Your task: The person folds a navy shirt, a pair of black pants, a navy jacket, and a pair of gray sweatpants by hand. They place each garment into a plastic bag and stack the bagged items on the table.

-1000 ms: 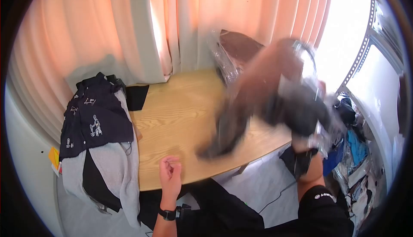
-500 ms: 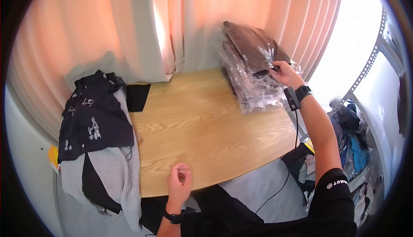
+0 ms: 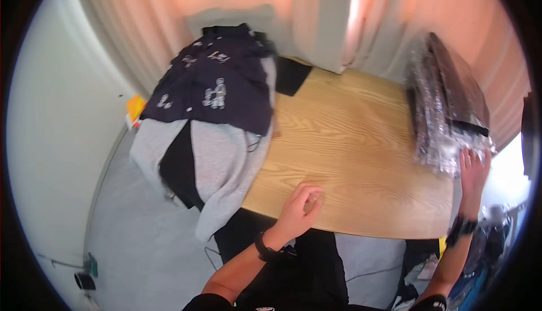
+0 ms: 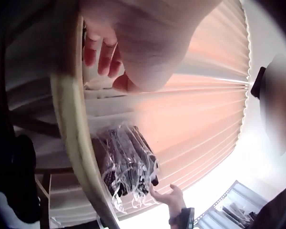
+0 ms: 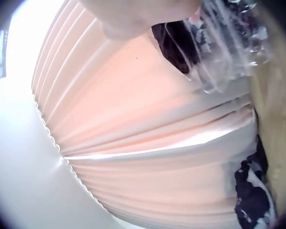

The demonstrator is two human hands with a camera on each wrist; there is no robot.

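A stack of dark garments in clear plastic bags [image 3: 446, 107] lies at the table's right rear, also visible in the left wrist view [image 4: 128, 164]. My right hand [image 3: 474, 175] touches the plastic at the stack's front edge with fingers fairly straight. In the right wrist view the bags [image 5: 219, 43] are beside that hand [image 5: 143, 14]. My left hand [image 3: 300, 209] holds nothing over the table's front edge, its fingers loosely curled; the left wrist view shows it [image 4: 143, 43] too. A navy printed shirt [image 3: 217, 85] lies on grey clothing [image 3: 217, 153] at the table's left.
The wooden table [image 3: 350, 153] has a black cloth [image 3: 292, 75] at its back edge. Curtains [image 3: 316, 11] hang behind. Bagged clothes [image 3: 491, 254] are low at the right, and a yellow item [image 3: 136, 107] sits at the left. A cable crosses the floor.
The head view has turned left. The brown bagged bundle came down onto the stack between the earlier frames. My right hand has moved from the stack's top to its front edge.
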